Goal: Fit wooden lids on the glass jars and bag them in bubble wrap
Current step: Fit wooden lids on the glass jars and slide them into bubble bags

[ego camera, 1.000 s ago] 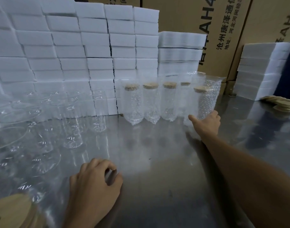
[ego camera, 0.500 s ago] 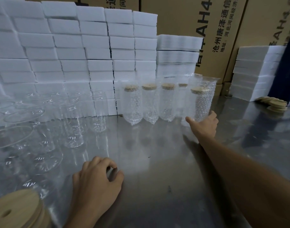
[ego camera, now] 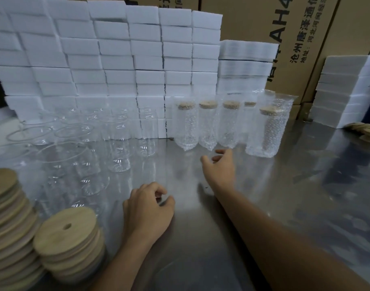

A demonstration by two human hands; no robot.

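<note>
A shiny metal desk [ego camera: 264,196] holds everything here. The left hand [ego camera: 148,208] rests on the desk near the front edge. Its fingers are curled in with the tips on the metal, and it holds nothing. The right hand [ego camera: 221,164] is stretched out farther back, above the desk. Its fingers hang loose and a little bent, and it holds nothing too.

Just behind the right hand stands a row of bagged jars [ego camera: 207,124]. Each one is a glass jar with a wooden lid on top, sitting upright inside a bubble wrap bag. One more bagged jar [ego camera: 268,131] stands to the right of that row, a bit closer to the front. It is near the right hand but not touching it.

To the left of the right hand stand lots of bare glass jars [ego camera: 119,152]. They are see-through and have no lids. They fill the left side of the desk, and some are hard to make out.

Left of the left hand are two stacks of wooden lids [ego camera: 68,236]. The top lid of the nearer stack has a small round hole in it. More wooden lids lie in a small far pile [ego camera: 367,131] well to the right of the bagged jars.

Behind the jars rises a wall of white foam blocks [ego camera: 117,59]. Brown cardboard boxes [ego camera: 253,22] stand behind the blocks.
</note>
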